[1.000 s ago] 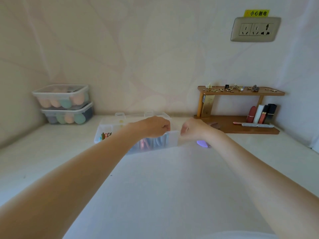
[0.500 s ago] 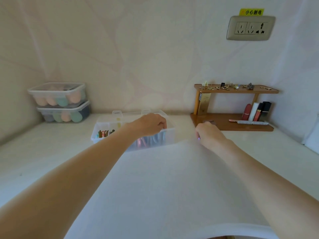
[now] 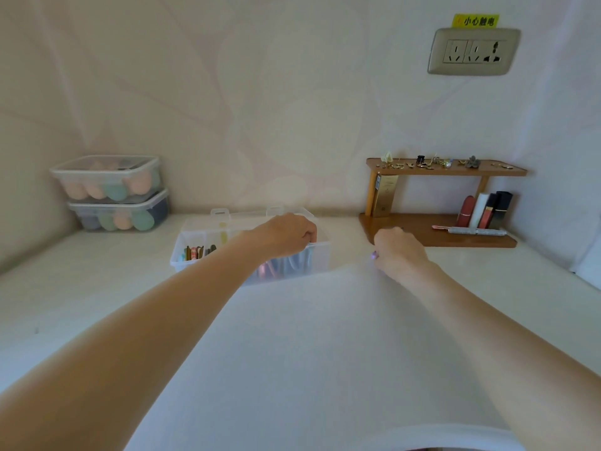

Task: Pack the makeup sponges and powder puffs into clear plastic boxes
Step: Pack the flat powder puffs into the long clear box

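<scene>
At the far left of the table (image 3: 97, 288), against the wall, you have two clear lidded boxes stacked: the upper box (image 3: 105, 178) shows peach and mint sponges (image 3: 115, 192) through its wall, the lower box (image 3: 120, 210) holds more in peach, green and a dark shade. Both lids look seated, so that packing seems done. Expect these sponges to be feather-light and squashy; pinch them gently at the broad end, and lift the stiff, slippery boxes by their rims. Toward the middle sits an open compartment organizer (image 3: 250, 252) with small clips in its left cell and pink and blue items in the right. Your left hand (image 3: 286, 234) curls over its right rim, gripping it. Your right hand (image 3: 398, 250) rests just beside it with fingers curled around something small and purple; you cannot tell what it is.
</scene>
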A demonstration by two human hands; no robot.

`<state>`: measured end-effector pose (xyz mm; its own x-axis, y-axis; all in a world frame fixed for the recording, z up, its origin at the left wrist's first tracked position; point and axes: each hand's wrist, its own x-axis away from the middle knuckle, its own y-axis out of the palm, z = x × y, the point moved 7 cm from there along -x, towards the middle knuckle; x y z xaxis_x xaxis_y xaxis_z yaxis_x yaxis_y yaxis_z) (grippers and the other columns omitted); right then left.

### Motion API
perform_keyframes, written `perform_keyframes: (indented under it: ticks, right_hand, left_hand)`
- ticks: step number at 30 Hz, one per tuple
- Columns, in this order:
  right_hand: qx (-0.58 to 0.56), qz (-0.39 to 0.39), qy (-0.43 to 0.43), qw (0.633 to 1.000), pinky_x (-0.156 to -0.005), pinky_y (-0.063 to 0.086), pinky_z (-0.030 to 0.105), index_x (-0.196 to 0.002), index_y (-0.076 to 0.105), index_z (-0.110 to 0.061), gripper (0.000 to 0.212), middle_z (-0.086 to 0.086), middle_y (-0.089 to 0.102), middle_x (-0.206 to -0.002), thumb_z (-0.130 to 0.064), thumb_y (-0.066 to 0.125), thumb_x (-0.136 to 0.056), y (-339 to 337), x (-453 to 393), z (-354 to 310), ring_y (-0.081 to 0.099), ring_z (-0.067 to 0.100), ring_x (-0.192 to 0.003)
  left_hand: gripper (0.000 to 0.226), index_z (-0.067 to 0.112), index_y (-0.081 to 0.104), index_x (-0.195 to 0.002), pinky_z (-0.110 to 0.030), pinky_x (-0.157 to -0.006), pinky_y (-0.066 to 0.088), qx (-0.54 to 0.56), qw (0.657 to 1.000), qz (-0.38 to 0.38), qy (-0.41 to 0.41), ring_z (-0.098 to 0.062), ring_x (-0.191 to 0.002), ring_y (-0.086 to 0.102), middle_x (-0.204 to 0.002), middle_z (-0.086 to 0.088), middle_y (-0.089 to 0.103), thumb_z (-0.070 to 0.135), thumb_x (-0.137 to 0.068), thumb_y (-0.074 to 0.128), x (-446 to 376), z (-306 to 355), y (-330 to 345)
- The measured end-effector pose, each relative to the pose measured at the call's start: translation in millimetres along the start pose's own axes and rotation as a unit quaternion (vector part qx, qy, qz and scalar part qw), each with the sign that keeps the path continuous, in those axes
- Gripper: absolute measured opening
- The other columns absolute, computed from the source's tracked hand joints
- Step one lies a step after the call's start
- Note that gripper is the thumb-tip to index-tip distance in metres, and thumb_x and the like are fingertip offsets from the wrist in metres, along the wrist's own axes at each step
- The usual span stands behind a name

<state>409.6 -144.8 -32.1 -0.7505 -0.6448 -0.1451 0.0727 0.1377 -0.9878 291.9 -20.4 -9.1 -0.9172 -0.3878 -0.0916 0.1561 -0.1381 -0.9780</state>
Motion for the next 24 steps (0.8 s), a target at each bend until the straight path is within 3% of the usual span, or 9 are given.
perform_keyframes:
  ticks: [2, 6, 11, 15, 18, 20, 24]
  right_hand:
    - [-0.039, 0.069, -0.021, 0.997, -0.077, 0.044, 0.034, -0.108, 0.061, -0.004, 0.019, 0.017, 0.061, -0.113, -0.011, 0.051, -0.094, -23.6, 1.7, -12.3, 0.058, 0.037, -0.108]
    - [-0.221, 0.140, -0.074, 0.962, -0.062, 0.041, 0.032, -0.072, 0.064, -0.006, 0.017, 0.012, 0.064, -0.081, -0.011, 0.052, -0.083, -67.0, 6.5, -50.6, 0.060, 0.034, -0.082]
    - [-0.245, 0.167, -0.090, 0.951, -0.056, 0.037, 0.029, -0.080, 0.067, -0.007, 0.021, 0.009, 0.068, -0.088, -0.020, 0.052, -0.086, -69.9, 11.0, -80.8, 0.061, 0.031, -0.088]
    - [-0.239, 0.153, -0.065, 0.957, -0.059, 0.036, 0.029, -0.074, 0.059, -0.010, 0.015, 0.009, 0.064, -0.088, -0.019, 0.055, -0.086, -56.0, 8.5, -73.4, 0.062, 0.033, -0.088]
    - [-0.250, 0.122, -0.073, 0.958, -0.058, 0.036, 0.029, -0.082, 0.065, -0.006, 0.014, 0.011, 0.066, -0.092, -0.017, 0.056, -0.083, -47.3, 4.9, -71.3, 0.060, 0.033, -0.088]
    - [-0.259, 0.101, -0.084, 0.957, -0.058, 0.036, 0.028, -0.082, 0.068, -0.005, 0.016, 0.011, 0.063, -0.091, -0.018, 0.059, -0.083, -41.6, 2.9, -76.4, 0.055, 0.030, -0.093]
    - [-0.215, 0.084, -0.099, 0.968, -0.081, 0.041, 0.034, -0.097, 0.069, -0.002, 0.025, 0.013, 0.043, -0.103, -0.020, 0.055, -0.087, -35.5, -0.1, -91.1, 0.038, 0.030, -0.113]
  left_hand:
    - [0.035, 0.012, 0.065, -0.100, -0.030, -0.088, 0.043, 0.003, 1.000, 0.011, 0.003, -0.022, -0.101, 0.058, -0.112, -0.004, 0.063, 0.008, -0.094, 0.031, 0.0, 0.6, -1.2]
    - [0.031, 0.013, 0.060, -0.109, -0.031, -0.091, 0.046, 0.017, 1.000, 0.022, -0.003, -0.022, -0.101, 0.060, -0.112, -0.003, 0.065, 0.009, -0.094, 0.033, 0.6, -6.5, -0.9]
    - [0.030, 0.011, 0.040, -0.123, -0.046, -0.090, 0.049, 0.030, 0.999, 0.033, -0.020, -0.031, -0.098, 0.063, -0.110, -0.012, 0.066, 0.011, -0.093, 0.033, -2.8, -13.3, 1.3]
    - [0.044, 0.012, 0.027, -0.136, -0.047, -0.088, 0.049, 0.036, 0.998, 0.045, -0.018, -0.034, -0.095, 0.063, -0.108, -0.014, 0.067, 0.012, -0.093, 0.034, -4.7, -13.0, 1.6]
    - [0.053, 0.015, 0.020, -0.144, -0.042, -0.089, 0.048, 0.021, 0.998, 0.050, -0.008, -0.034, -0.098, 0.062, -0.112, -0.014, 0.066, 0.010, -0.092, 0.034, -6.2, -11.6, 1.7]
    - [0.052, 0.016, 0.024, -0.143, -0.036, -0.081, 0.045, 0.016, 0.999, 0.049, 0.004, -0.034, -0.098, 0.061, -0.115, -0.013, 0.065, 0.010, -0.093, 0.034, -5.0, -7.9, 0.7]
    - [0.030, 0.008, 0.045, -0.124, -0.027, -0.073, 0.032, -0.020, 0.998, 0.056, 0.034, -0.035, -0.099, 0.057, -0.106, -0.017, 0.063, 0.013, -0.095, 0.037, -2.5, -3.3, -0.4]
